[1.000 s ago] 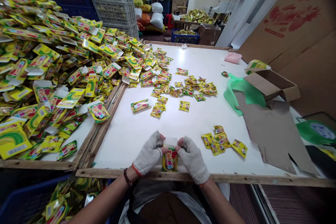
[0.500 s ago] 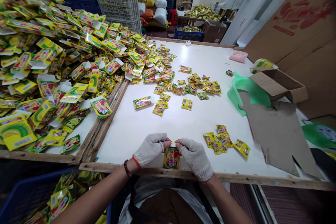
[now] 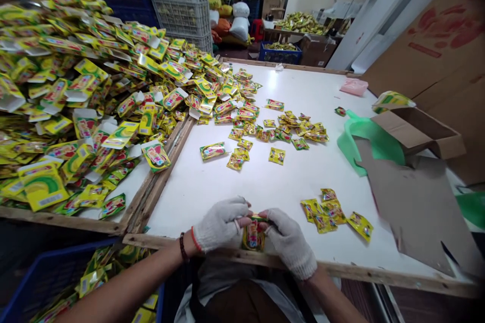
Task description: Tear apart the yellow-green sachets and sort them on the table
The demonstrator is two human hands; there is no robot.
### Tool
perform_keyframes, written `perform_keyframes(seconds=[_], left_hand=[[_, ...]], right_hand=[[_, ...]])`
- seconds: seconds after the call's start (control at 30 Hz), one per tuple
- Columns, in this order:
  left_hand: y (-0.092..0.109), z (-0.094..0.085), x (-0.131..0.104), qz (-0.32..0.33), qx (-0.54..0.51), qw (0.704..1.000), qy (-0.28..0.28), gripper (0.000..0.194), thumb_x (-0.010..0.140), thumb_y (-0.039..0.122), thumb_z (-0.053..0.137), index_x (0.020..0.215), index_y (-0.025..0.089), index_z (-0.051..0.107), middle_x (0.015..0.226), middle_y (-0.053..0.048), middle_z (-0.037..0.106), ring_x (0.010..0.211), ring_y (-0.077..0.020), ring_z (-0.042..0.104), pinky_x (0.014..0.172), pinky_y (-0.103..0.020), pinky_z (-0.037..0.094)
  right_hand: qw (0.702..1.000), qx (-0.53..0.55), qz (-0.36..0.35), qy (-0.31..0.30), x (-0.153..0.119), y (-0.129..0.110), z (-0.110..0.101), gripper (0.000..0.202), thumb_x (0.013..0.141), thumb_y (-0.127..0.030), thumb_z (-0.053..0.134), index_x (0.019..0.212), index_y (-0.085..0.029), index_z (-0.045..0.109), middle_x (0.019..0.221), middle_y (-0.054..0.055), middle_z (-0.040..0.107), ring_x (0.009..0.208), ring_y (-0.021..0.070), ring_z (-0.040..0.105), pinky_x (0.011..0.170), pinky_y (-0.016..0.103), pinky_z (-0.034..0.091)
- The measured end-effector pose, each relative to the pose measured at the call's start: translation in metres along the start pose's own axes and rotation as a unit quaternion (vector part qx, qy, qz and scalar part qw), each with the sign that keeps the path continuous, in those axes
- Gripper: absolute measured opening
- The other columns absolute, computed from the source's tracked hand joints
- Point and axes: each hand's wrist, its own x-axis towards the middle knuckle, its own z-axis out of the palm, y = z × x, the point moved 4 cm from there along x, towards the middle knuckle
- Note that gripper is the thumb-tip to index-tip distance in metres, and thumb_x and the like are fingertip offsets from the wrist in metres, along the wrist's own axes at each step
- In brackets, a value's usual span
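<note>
Both hands wear white knitted gloves with bare fingertips. Between them, at the table's front edge, is a small printed candy box [image 3: 253, 238], its top end toward the table's far side. My left hand [image 3: 224, 222] has its fingers closed at the box's upper left. On the upper right, my right hand [image 3: 287, 237] grips the same box with bent fingers. Part of the box's top is hidden behind the fingertips. Several yellow candy packets [image 3: 325, 213] lie to the right of my right hand. Farther off, a single yellow packet [image 3: 277, 156] and a flat-lying candy box [image 3: 212, 151] rest on the white tabletop [image 3: 182, 186].
A large heap of candy boxes [image 3: 87, 81] covers the left table, behind a wooden strip [image 3: 162, 176]. To the right lie a green plastic piece [image 3: 350, 146], grey cardboard [image 3: 409, 202] and an open carton [image 3: 420, 128]. A blue crate [image 3: 34, 282] of boxes stands below left.
My fingers have moved from pinching the box's raised top edge to folding in around its top, which now looks lower. The whole view has shifted slightly.
</note>
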Motion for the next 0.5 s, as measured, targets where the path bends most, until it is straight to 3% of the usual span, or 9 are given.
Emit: perform_keyframes(seconds=[0.07,0.13,0.17,0.2,0.27,0.33,0.4,0.5], left_hand=[[-0.01,-0.029,0.017,-0.02,0.068,0.997,0.038,0.025,0.085,0.029,0.048,0.101,0.014,0.062,0.101,-0.009,0.061,0.098,-0.0157,0.054,0.088,-0.026,0.044],[-0.028,-0.063,0.039,-0.072,0.184,0.977,0.076,0.031,0.083,0.026,0.048,0.112,0.016,0.055,0.112,-0.009,0.057,0.104,-0.0159,0.053,0.094,-0.026,0.041],[-0.039,-0.078,0.05,-0.112,0.246,0.96,0.073,0.033,0.082,0.023,0.047,0.115,0.018,0.052,0.116,-0.008,0.055,0.106,-0.016,0.052,0.094,-0.026,0.04],[-0.051,-0.092,0.06,-0.159,0.296,0.94,0.06,0.034,0.082,0.021,0.046,0.116,0.02,0.051,0.117,-0.007,0.055,0.107,-0.0163,0.052,0.093,-0.026,0.041],[-0.072,-0.111,0.08,-0.216,0.338,0.915,0.046,0.034,0.08,0.02,0.046,0.113,0.019,0.052,0.111,-0.01,0.057,0.101,-0.0202,0.055,0.086,-0.03,0.043],[-0.088,-0.118,0.093,-0.248,0.342,0.906,0.038,0.034,0.077,0.024,0.05,0.111,0.016,0.052,0.103,-0.014,0.06,0.093,-0.0241,0.058,0.08,-0.033,0.045],[-0.098,-0.117,0.099,-0.27,0.341,0.9,0.035,0.039,0.074,0.029,0.055,0.109,0.014,0.052,0.099,-0.016,0.06,0.092,-0.0274,0.058,0.078,-0.035,0.044],[-0.104,-0.11,0.095,-0.289,0.324,0.9,0.044,0.038,0.066,0.033,0.061,0.098,0.013,0.056,0.097,-0.016,0.06,0.093,-0.0285,0.056,0.078,-0.035,0.042]], right_hand=[[0.987,0.077,0.123,0.07,0.007,0.005,0.013,0.022,0.081,-0.031,0.052,0.094,-0.016,0.059,0.086,0.008,0.063,0.074,0.0179,0.06,0.066,0.029,0.053],[0.966,0.164,0.186,0.076,0.008,-0.005,0.035,0.029,0.08,-0.038,0.051,0.096,-0.015,0.057,0.088,0.008,0.063,0.073,0.0183,0.06,0.063,0.029,0.053],[0.962,0.196,0.186,0.039,0.007,-0.017,0.05,0.028,0.08,-0.037,0.052,0.096,-0.016,0.058,0.09,0.007,0.063,0.076,0.0181,0.061,0.066,0.029,0.053],[0.962,0.214,0.163,-0.043,0.004,-0.032,0.066,0.025,0.079,-0.034,0.055,0.096,-0.016,0.061,0.091,0.005,0.064,0.082,0.0177,0.061,0.074,0.028,0.051],[0.932,0.251,0.141,-0.223,-0.008,-0.06,0.093,0.033,0.074,-0.027,0.06,0.106,-0.021,0.062,0.089,0.001,0.066,0.081,0.0161,0.062,0.076,0.026,0.049],[0.918,0.227,0.12,-0.302,-0.016,-0.074,0.102,0.037,0.071,-0.021,0.061,0.108,-0.022,0.063,0.085,0.0,0.067,0.081,0.016,0.062,0.078,0.026,0.047],[0.941,0.166,0.124,-0.266,-0.016,-0.068,0.093,0.032,0.071,-0.018,0.058,0.102,-0.019,0.066,0.083,0.001,0.067,0.082,0.017,0.061,0.079,0.028,0.046],[0.965,0.135,0.178,-0.139,-0.009,-0.039,0.063,0.029,0.074,-0.022,0.052,0.1,-0.015,0.064,0.08,0.004,0.066,0.077,0.0172,0.06,0.073,0.029,0.047]])
